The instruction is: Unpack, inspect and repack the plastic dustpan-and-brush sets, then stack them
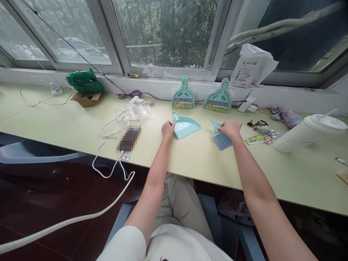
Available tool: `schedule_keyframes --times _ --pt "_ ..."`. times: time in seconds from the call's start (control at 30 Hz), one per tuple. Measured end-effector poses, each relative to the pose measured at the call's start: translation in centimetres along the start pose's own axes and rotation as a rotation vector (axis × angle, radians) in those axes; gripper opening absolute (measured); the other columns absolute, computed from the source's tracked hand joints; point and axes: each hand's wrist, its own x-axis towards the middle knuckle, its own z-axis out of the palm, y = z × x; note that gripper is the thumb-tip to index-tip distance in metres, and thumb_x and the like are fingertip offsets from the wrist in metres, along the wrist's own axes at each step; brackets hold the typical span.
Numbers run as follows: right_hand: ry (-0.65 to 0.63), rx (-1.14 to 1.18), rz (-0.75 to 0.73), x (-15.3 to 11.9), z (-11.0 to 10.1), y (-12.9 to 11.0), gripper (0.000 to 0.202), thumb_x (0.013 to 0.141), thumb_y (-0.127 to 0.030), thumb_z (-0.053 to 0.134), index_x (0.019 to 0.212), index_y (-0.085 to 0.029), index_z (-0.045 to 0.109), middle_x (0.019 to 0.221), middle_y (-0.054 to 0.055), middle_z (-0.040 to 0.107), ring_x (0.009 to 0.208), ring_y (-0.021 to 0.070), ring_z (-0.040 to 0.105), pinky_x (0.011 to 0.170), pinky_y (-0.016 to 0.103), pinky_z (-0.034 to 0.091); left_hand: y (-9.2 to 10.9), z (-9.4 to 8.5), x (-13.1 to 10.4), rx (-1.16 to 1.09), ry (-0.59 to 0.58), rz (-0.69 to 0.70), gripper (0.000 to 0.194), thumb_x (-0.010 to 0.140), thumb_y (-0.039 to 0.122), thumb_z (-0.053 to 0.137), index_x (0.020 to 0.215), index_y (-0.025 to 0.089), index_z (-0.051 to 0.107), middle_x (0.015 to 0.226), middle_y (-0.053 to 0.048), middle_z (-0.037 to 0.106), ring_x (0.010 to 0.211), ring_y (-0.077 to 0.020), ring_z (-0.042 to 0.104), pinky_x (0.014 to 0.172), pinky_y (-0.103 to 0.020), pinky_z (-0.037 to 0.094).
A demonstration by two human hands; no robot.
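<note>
A light-teal dustpan lies on the table in front of me, its short handle pointing away. My left hand is closed at its left edge, fingertips curled against the rim. To the right is a small matching hand brush with grey-blue bristles, tilted, its handle toward the upper left. My right hand pinches this brush near the base of the handle from the right side. The bristles' right end is partly behind the wrist. A gap of bare tabletop separates brush and dustpan.
Two packaged brush-and-dustpan sets lean on the window wall. A phone with white cables lies left. At right are keys, a yellow label card and a white lidded cup. A green bag sits back left.
</note>
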Motion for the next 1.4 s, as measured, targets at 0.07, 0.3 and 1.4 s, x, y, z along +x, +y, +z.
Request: schedule_keyframes --times 0.07,0.3,1.4 --pt "-0.040 0.041 -0.060 -0.1 -1.0 -2.0 0.027 0.075 -0.043 0.062 0.082 -0.019 0.074 0.089 0.013 0.065 0.096 0.0297 0.051 0.084 0.046 0.028 0.5 0.2 -0.3 0.008 -0.106 0.090 0.009 0.080 0.027 0.053 0.082 0.020 0.059 0.089 -0.006 0.067 0.082 -0.0193 0.059 0.070 -0.028 0.041" --pt "-0.022 0.085 -0.281 -2.9 -0.3 -9.4 0.023 0.080 -0.040 0.059 0.086 -0.021 0.072 0.096 0.010 0.066 0.096 0.0252 0.053 0.086 0.042 0.026 2.9 2.1 -2.5 -0.037 -0.523 0.504 0.023 0.081 0.031 0.046 0.071 0.018 0.063 0.072 -0.001 0.062 0.069 -0.0159 0.054 0.065 -0.026 0.039" --pt "0.130 0.374 -0.190 -3.7 -1.0 -10.9 0.026 0.083 -0.042 0.054 0.092 -0.022 0.069 0.088 0.008 0.069 0.089 0.0198 0.059 0.076 0.027 0.039 5.0 1.8 -3.1 -0.381 -0.011 0.399 0.043 0.086 0.023 0.048 0.128 0.019 0.045 0.132 -0.014 0.048 0.120 -0.0231 0.049 0.100 -0.040 0.040"
